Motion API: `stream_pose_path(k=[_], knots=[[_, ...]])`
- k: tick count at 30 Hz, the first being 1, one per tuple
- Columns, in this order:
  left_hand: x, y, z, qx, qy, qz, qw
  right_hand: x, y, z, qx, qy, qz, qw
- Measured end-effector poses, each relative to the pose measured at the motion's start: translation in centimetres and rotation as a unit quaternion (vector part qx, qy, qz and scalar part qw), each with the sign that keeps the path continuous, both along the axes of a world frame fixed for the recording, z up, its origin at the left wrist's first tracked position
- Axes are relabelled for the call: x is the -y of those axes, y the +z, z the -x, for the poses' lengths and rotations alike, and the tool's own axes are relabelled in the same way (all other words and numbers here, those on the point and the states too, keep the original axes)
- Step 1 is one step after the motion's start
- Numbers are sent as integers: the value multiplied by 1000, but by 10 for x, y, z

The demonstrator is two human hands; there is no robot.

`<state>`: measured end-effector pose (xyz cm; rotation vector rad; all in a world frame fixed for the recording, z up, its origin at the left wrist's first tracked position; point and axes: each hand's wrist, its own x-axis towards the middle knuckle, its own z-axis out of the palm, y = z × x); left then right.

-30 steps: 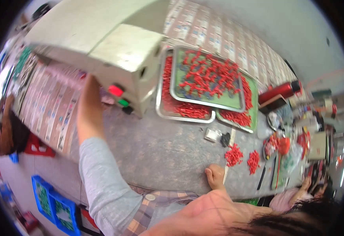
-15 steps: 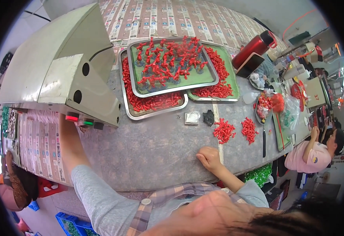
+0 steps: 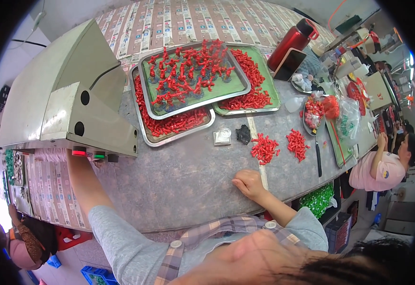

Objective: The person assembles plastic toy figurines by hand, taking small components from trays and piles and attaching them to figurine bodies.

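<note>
Machine [image 3: 35, 95]: standing on the left of the bench [image 3: 183, 190], pale-cased, with two round dark openings in the end face and a pinkish-white fringe [image 3: 53, 155] hanging at the lower edge.
Checked apron [image 3: 198, 233]: worn over a grey top, close against the near edge of the bench.
Left forearm [image 3: 85, 183]: bare beyond a grey sleeve, running up beneath the machine, just beside the red button [image 3: 79, 153] and near the green button [image 3: 99, 155].
Left hand: hidden under the machine; cannot tell whether wide, narrow or holding anything.
Right hand [image 3: 249, 184]: curled into a loose fist, resting on the bench, well apart from the machine.
Red pieces: heaped in two small piles, one [image 3: 264, 149] near the right hand, the other [image 3: 297, 145] farther right.
Black-handled tool [image 3: 318, 159]: lying right of both piles.
Whitish block [image 3: 222, 137]: topped with a round clear disc, near a black lump [image 3: 243, 135].
Lower trays: side by side, left one [image 3: 181, 134] and green one [image 3: 271, 85], both filled with loose red pieces.
Upper tray [image 3: 236, 87]: overlapping both, crowded with red figures on bluish bases, mostly upright.
Red bottle [image 3: 288, 47]: tilted in view behind a dark-screened phone [image 3: 290, 64].
Co-worker in pink [image 3: 378, 171]: seated farther along, at right.
</note>
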<state>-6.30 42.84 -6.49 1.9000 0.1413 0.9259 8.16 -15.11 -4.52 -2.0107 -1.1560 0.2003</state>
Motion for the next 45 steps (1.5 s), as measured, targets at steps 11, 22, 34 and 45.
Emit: stream_pose_path(k=[11, 22, 34, 45], knots=[[-8, -3, 15, 38, -67, 148, 986, 0, -1, 1, -13, -28, -28, 999], [-18, -6, 29, 56, -110, 303, 945, -2, -2, 0, -11, -13, -51, 999], [-85, -16, 71, 75, -13, 431, 899, -2, -4, 1, -9, -10, -69, 998], [266, 64, 34, -177, -73, 441, 877, 8, 8, -8, -28, -27, -68, 997]])
